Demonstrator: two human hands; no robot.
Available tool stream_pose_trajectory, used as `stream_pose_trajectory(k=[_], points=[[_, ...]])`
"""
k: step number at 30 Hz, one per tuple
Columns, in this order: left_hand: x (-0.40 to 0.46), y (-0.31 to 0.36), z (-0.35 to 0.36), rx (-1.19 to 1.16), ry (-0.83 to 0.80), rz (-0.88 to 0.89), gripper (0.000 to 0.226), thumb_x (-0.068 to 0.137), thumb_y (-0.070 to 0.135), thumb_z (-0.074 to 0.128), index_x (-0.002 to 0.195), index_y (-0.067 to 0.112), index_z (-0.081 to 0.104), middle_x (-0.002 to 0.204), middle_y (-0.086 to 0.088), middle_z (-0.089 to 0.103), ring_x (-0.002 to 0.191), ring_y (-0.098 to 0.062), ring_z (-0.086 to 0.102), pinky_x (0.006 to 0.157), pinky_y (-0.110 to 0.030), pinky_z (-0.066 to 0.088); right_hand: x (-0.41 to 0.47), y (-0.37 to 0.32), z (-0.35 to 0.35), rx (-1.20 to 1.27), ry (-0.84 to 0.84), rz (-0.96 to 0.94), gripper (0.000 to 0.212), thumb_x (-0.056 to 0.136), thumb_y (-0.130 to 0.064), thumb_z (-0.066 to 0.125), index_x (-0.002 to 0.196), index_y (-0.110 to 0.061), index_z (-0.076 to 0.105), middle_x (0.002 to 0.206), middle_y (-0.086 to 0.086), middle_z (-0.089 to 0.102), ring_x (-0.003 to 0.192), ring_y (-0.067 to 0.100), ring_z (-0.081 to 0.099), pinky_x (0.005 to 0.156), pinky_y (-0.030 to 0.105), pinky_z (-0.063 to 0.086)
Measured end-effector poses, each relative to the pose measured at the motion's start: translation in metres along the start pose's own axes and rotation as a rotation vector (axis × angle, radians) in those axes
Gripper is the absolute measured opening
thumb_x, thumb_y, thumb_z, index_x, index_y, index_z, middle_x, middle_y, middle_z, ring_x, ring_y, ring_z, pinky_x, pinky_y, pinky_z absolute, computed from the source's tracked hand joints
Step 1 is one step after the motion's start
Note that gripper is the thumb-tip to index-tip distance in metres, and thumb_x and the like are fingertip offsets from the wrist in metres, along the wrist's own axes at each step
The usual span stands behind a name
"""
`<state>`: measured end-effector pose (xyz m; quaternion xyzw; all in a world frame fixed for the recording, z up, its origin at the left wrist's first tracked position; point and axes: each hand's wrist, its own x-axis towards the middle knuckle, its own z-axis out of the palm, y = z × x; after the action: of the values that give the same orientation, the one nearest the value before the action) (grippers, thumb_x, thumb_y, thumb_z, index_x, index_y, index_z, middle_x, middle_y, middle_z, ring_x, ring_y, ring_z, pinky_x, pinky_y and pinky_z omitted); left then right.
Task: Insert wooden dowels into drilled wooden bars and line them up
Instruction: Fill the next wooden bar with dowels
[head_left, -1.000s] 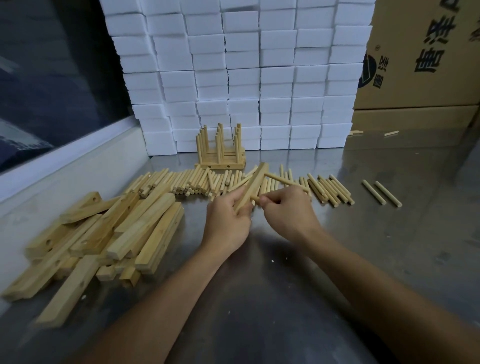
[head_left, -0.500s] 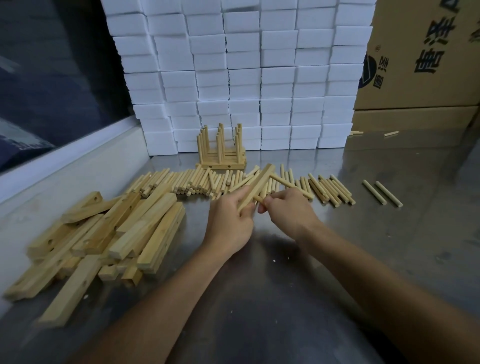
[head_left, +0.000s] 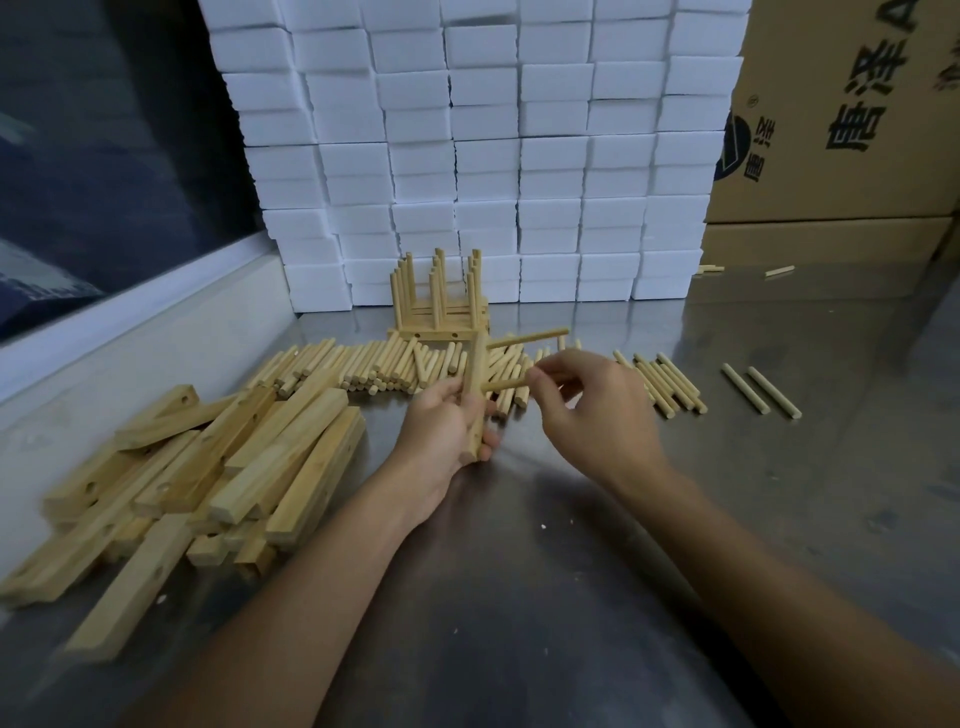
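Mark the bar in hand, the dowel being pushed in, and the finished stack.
held bar (head_left: 476, 395), head view, middle of its face
lower dowel (head_left: 506, 385), head view, mid-shaft
finished stack (head_left: 439, 332), head view, front bar's face

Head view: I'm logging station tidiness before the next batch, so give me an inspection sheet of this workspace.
Surface: grey metal table, scuffed, with small pale specks.
Job's things: pale drilled wooden bar held near upright, one dowel already in it; second round wooden dowel at its side; finished bars with upright dowels behind.
Clutter: loose dowel row; heaped spare bars; two stray dowels.
Grippers: left hand grips the bar; right hand pinches the second dowel.
Cables: nothing seen.
Surroundings: stacked white foam blocks; brown cardboard boxes.
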<state>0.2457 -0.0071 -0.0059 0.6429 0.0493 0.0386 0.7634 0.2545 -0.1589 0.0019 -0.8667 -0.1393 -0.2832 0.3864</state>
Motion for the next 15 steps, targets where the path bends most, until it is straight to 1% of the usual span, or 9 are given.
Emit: stream_pose_trajectory(k=[2, 3, 5, 7, 9, 11, 12, 14, 15], points=[[0.003, 0.0, -0.002, -0.102, 0.061, -0.04, 0.025, 0.103, 0.003, 0.04, 0.126, 0.005, 0.051, 0.099, -0.018, 0.061, 0.058, -0.019, 0.056, 0.047, -0.026, 0.047, 0.0, 0.0, -0.001, 0.092, 0.048, 0.038, 0.02, 0.098, -0.038, 0.056, 0.104, -0.023, 0.068, 0.078, -0.014, 0.068, 0.075, 0.006, 0.065, 0.07, 0.037, 0.057], [0.004, 0.0, -0.003, -0.131, 0.09, -0.054, 0.025, 0.104, 0.004, 0.039, 0.126, 0.003, 0.052, 0.099, -0.019, 0.061, 0.058, -0.02, 0.056, 0.045, -0.026, 0.047, 0.001, 0.002, -0.001, 0.129, 0.063, 0.074, 0.021, 0.099, -0.04, 0.053, 0.104, -0.023, 0.065, 0.078, -0.013, 0.067, 0.075, 0.007, 0.065, 0.07, 0.039, 0.056], [0.006, 0.0, -0.005, -0.154, 0.14, -0.077, 0.023, 0.105, 0.008, 0.038, 0.119, 0.004, 0.056, 0.101, -0.018, 0.062, 0.056, -0.02, 0.057, 0.041, -0.025, 0.045, 0.002, 0.007, -0.001, 0.154, 0.058, 0.144, 0.027, 0.101, -0.04, 0.048, 0.093, -0.02, 0.063, 0.074, -0.007, 0.067, 0.071, 0.012, 0.064, 0.069, 0.042, 0.056], [0.006, 0.001, -0.006, -0.166, 0.163, -0.086, 0.021, 0.105, 0.01, 0.037, 0.108, 0.008, 0.058, 0.102, -0.017, 0.063, 0.053, -0.018, 0.057, 0.038, -0.024, 0.042, 0.002, 0.015, 0.0, 0.106, 0.003, 0.192, 0.031, 0.101, -0.036, 0.048, 0.084, -0.016, 0.065, 0.072, -0.002, 0.068, 0.068, 0.018, 0.064, 0.067, 0.043, 0.056], [0.007, 0.001, -0.006, -0.176, 0.174, -0.089, 0.022, 0.106, 0.012, 0.037, 0.103, 0.013, 0.058, 0.105, -0.015, 0.065, 0.049, -0.016, 0.058, 0.035, -0.022, 0.038, 0.001, 0.023, 0.001, 0.001, -0.067, 0.209, 0.025, 0.099, -0.03, 0.053, 0.083, -0.017, 0.066, 0.074, -0.003, 0.067, 0.069, 0.018, 0.063, 0.068, 0.041, 0.056], [0.007, 0.001, -0.007, -0.178, 0.185, -0.091, 0.022, 0.106, 0.013, 0.036, 0.106, 0.014, 0.058, 0.108, -0.013, 0.066, 0.047, -0.016, 0.059, 0.035, -0.022, 0.036, 0.001, 0.029, 0.002, -0.094, -0.141, 0.201, 0.016, 0.098, -0.029, 0.056, 0.097, -0.019, 0.068, 0.09, -0.003, 0.069, 0.082, 0.014, 0.062, 0.078, 0.041, 0.056], [0.007, 0.001, -0.007, -0.181, 0.189, -0.094, 0.022, 0.106, 0.013, 0.036, 0.109, 0.012, 0.058, 0.109, -0.014, 0.066, 0.047, -0.015, 0.059, 0.035, -0.021, 0.036, 0.001, 0.031, 0.003, -0.145, -0.173, 0.185, 0.019, 0.098, -0.031, 0.056, 0.109, -0.02, 0.067, 0.103, -0.002, 0.069, 0.095, 0.015, 0.061, 0.087, 0.041, 0.054], [0.007, 0.001, -0.007, -0.193, 0.198, -0.099, 0.024, 0.106, 0.013, 0.036, 0.116, 0.009, 0.057, 0.11, -0.015, 0.066, 0.046, -0.014, 0.058, 0.036, -0.021, 0.038, 0.002, 0.032, 0.005, -0.268, -0.242, 0.127, 0.038, 0.099, -0.042, 0.05, 0.132, -0.025, 0.058, 0.131, 0.0, 0.059, 0.122, 0.019, 0.05, 0.104, 0.044, 0.042], [0.007, 0.001, -0.006, -0.197, 0.202, -0.101, 0.025, 0.106, 0.013, 0.036, 0.119, 0.008, 0.056, 0.109, -0.015, 0.067, 0.046, -0.014, 0.057, 0.036, -0.021, 0.039, 0.002, 0.031, 0.005, -0.334, -0.282, 0.096, 0.045, 0.1, -0.049, 0.044, 0.14, -0.028, 0.051, 0.143, -0.001, 0.051, 0.134, 0.021, 0.041, 0.109, 0.047, 0.033]])
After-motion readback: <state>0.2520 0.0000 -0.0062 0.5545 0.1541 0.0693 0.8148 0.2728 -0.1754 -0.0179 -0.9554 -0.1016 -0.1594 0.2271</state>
